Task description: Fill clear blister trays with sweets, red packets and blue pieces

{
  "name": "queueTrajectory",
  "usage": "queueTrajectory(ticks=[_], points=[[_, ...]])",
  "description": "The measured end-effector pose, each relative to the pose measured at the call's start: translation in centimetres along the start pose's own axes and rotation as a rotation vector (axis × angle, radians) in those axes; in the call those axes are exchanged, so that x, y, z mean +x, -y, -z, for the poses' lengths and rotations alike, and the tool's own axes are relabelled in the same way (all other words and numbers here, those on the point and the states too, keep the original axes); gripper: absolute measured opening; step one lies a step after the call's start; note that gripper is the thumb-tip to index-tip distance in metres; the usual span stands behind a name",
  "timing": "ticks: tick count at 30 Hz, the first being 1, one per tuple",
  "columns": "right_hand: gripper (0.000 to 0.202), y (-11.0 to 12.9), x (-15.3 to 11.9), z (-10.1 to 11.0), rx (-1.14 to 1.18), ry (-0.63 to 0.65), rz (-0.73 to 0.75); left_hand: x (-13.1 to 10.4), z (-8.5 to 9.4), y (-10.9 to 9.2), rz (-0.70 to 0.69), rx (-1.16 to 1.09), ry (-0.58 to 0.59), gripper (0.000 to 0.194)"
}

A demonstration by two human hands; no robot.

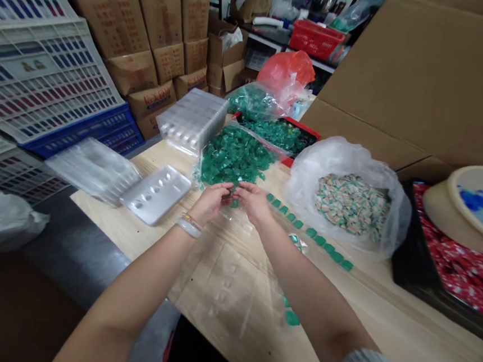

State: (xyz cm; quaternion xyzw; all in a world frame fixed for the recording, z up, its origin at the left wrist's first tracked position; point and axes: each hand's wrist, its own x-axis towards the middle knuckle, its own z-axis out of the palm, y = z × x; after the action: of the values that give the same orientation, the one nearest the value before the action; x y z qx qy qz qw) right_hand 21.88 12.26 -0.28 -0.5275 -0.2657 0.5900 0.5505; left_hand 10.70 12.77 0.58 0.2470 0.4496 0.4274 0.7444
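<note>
My left hand [211, 202] and my right hand [254, 200] meet at the near edge of a pile of green translucent plastic pieces [235, 155]. The fingers of both are bent and pinched together, their tips almost touching. Whatever is between them is too small and blurred to name; a bit of green shows just below the fingertips. Beyond my right wrist runs a row of flat green pieces [311, 232] on the wooden table [366, 304]. Under my forearms lies a clear plastic blister tray [226, 286], with more green pieces [291, 318] at its right.
Clear blister trays [194, 117] are stacked at the back left, with others [94, 171] nearer. A plastic bag [301, 172] of small printed pieces stands right, beside a black crate [403, 263] and a cream tub [446, 204]. Cardboard boxes [111, 26] and white crates [48, 68] line the left.
</note>
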Motion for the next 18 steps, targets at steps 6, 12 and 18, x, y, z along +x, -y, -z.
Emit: queueTrajectory(ticks=[6, 12, 18], points=[[0.018, 0.3, -0.8, 0.2, -0.099, 0.057, 0.064, -0.1, -0.5, 0.1, -0.073, 0.110, 0.020, 0.008], [0.023, 1.2, -2.3, 0.9, -0.232, 0.188, 0.146, -0.5, -0.1, -0.3, -0.084, 0.229, 0.012, 0.005], [0.021, 2.0, -6.7, 2.9, -0.381, 0.226, 0.290, -4.3, -0.1, 0.1, 0.081, 0.274, 0.259, 0.013]])
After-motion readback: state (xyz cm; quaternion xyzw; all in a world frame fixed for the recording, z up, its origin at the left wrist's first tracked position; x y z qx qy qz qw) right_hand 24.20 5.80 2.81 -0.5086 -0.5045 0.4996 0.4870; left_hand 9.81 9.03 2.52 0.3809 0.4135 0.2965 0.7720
